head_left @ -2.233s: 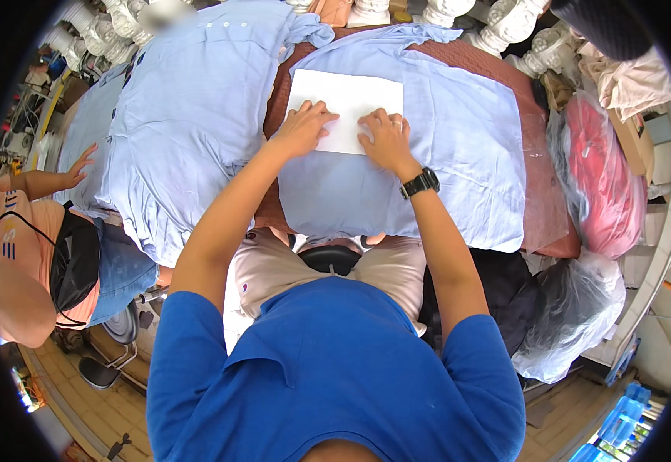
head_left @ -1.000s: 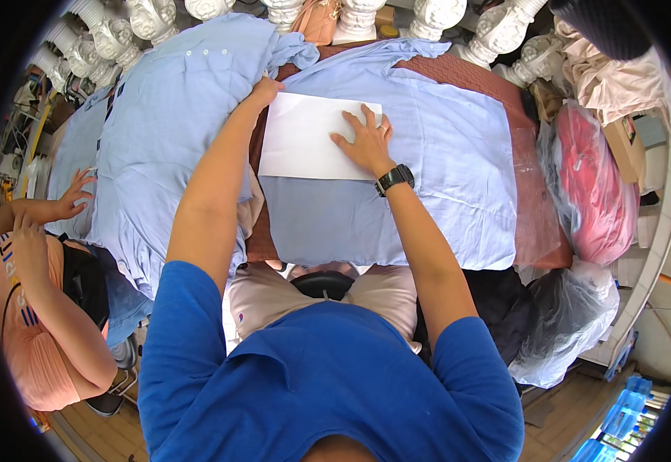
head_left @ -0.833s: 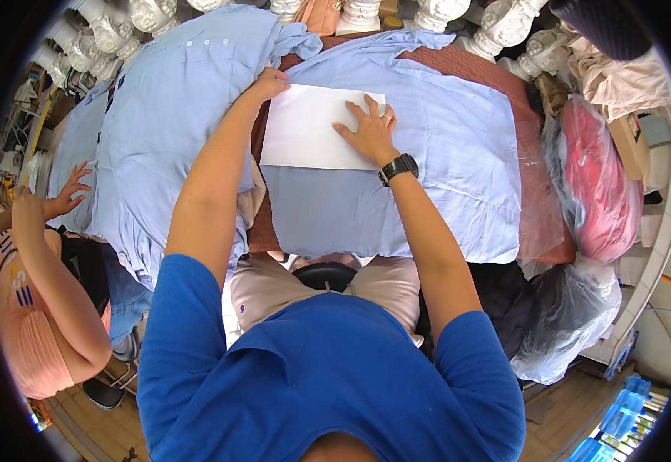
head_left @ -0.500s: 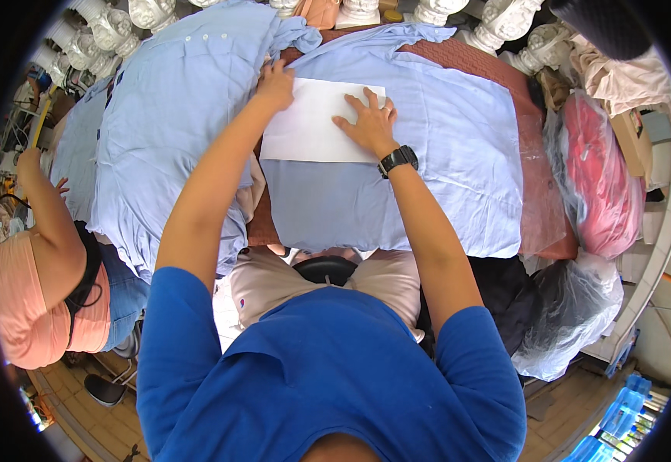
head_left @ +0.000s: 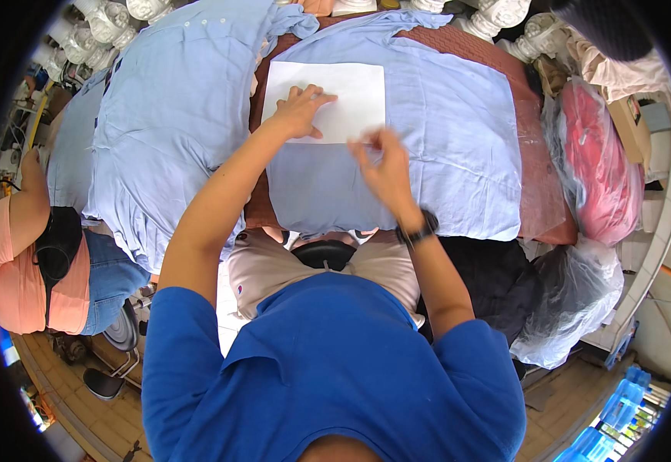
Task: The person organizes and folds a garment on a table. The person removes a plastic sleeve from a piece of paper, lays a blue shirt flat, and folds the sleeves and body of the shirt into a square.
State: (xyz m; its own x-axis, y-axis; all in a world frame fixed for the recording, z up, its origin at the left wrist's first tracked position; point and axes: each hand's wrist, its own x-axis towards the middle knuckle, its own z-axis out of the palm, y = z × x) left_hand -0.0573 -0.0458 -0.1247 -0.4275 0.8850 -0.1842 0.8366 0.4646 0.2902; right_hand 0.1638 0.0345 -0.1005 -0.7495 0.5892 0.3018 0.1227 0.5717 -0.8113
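A white rectangular sheet (head_left: 362,88) lies flat on a light blue shirt (head_left: 458,154) spread over the table. My left hand (head_left: 303,112) rests on the sheet's left part, fingers spread and thumb out, holding nothing. Just below the sheet's near right corner is my right hand (head_left: 385,165), above the blue cloth. Its fingers are bent and smeared by motion, so I cannot make out whether they hold anything. A black watch (head_left: 420,227) is on my right wrist. Immediately left lies a second light blue garment with buttons (head_left: 181,100).
The table has a reddish-brown cover (head_left: 532,154). On the right are a red bundle in clear plastic (head_left: 597,169) and a dark plastic-wrapped bag (head_left: 566,308). White balusters (head_left: 108,23) line the far edge. Another person in a peach top (head_left: 70,285) is at the left.
My left hand has moved from the sheet's upper left edge onto its middle left. My right hand has lifted off the sheet and come nearer me, below its right corner.
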